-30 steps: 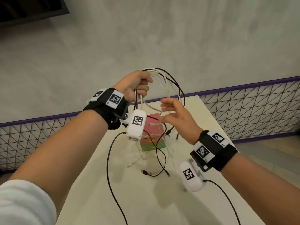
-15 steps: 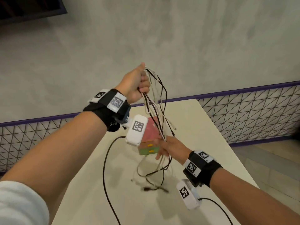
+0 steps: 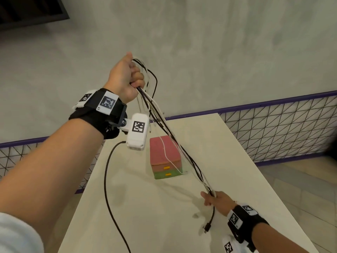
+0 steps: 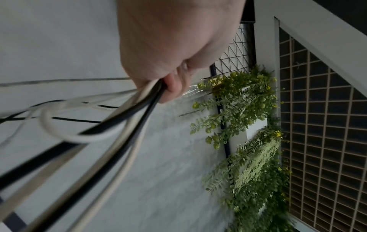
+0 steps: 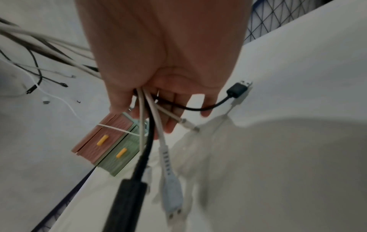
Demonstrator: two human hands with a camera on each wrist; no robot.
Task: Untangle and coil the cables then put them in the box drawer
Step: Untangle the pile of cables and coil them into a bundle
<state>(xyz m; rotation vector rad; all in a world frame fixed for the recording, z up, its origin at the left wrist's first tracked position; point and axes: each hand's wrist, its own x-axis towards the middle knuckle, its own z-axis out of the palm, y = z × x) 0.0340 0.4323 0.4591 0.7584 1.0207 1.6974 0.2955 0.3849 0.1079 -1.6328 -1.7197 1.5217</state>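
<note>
While the left hand (image 3: pixel 125 77), upper centre of frame, grips the black and white cables (image 3: pixel 175 143) in a fist, the right hand (image 3: pixel 218 199), lower right, holds their ends above the table (image 3: pixel 145 216), beside the box drawer (image 3: pixel 164 154).

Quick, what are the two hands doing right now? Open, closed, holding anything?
Left hand: closed in a fist round the upper end of the bundle of cables, held high.
Right hand: grips the same cables near their plug ends, low over the table.
</note>
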